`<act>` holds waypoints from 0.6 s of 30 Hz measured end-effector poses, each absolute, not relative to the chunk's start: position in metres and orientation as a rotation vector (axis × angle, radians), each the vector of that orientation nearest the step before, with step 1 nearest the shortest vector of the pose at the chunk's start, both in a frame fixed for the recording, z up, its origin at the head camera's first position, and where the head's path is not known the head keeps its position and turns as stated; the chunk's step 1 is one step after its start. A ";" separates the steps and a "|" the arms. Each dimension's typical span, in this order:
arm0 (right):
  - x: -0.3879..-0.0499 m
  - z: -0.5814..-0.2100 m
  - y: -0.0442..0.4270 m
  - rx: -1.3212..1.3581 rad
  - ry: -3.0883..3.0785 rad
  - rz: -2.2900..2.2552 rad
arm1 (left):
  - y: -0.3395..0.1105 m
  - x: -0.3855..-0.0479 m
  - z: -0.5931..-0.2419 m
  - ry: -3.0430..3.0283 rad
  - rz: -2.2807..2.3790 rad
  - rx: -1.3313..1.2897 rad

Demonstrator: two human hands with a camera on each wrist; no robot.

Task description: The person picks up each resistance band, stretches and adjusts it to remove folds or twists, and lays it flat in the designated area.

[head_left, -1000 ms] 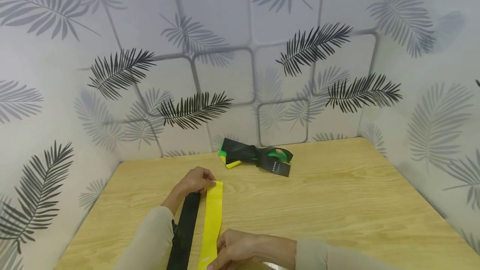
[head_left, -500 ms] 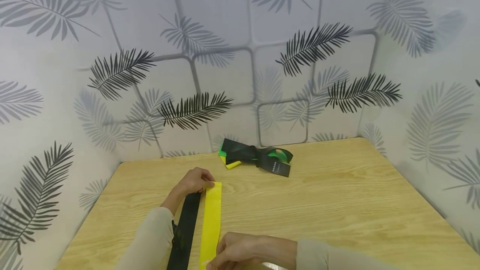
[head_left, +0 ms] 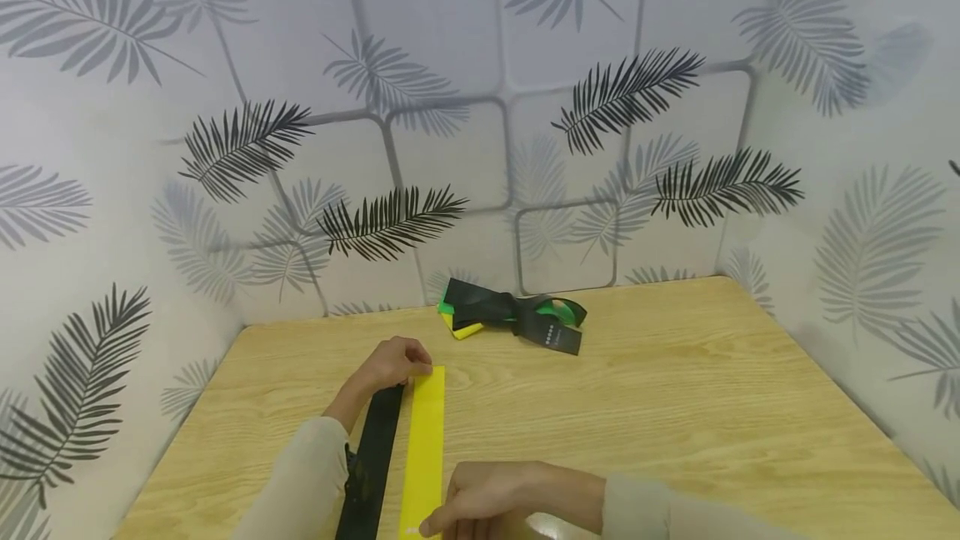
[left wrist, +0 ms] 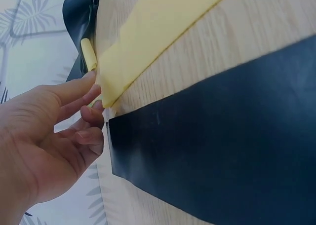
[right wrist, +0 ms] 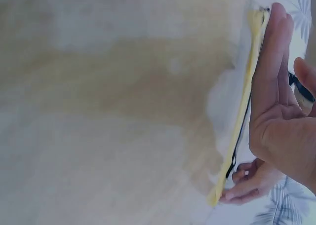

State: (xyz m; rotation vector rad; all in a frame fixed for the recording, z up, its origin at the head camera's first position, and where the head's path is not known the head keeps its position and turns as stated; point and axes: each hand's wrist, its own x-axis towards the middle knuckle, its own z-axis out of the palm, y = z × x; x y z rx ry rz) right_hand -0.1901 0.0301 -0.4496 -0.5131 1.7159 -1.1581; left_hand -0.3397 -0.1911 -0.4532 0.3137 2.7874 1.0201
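Note:
A yellow resistance band (head_left: pixel 424 448) lies stretched flat on the table, running away from me, with small pale print at its near end. At its far end my left hand (head_left: pixel 393 361) pinches the corner; in the left wrist view the curled fingers of the left hand (left wrist: pixel 59 131) meet the tip of the yellow band (left wrist: pixel 143 42). My right hand (head_left: pixel 487 494) is at the near end, its thumb touching the band's right edge. In the right wrist view the fingers of the right hand (right wrist: pixel 279 87) look straight alongside the yellow strip (right wrist: pixel 242 111).
A black resistance band (head_left: pixel 369 473) lies to the left of the yellow one, partly under the left forearm. Near the wall, a knotted bundle of black, green and yellow bands (head_left: pixel 513 311) rests on the wooden table (head_left: pixel 637 390). Leaf-patterned wall covering (head_left: pixel 450 157) surrounds the table.
My right hand has shifted slightly to the right at the near end, and the yellow band lies straighter. The left hand has stayed at the far end.

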 end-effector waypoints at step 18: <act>-0.296 -0.456 0.109 -0.412 2.182 -1.571 | -0.155 -0.322 -0.445 2.594 1.318 0.430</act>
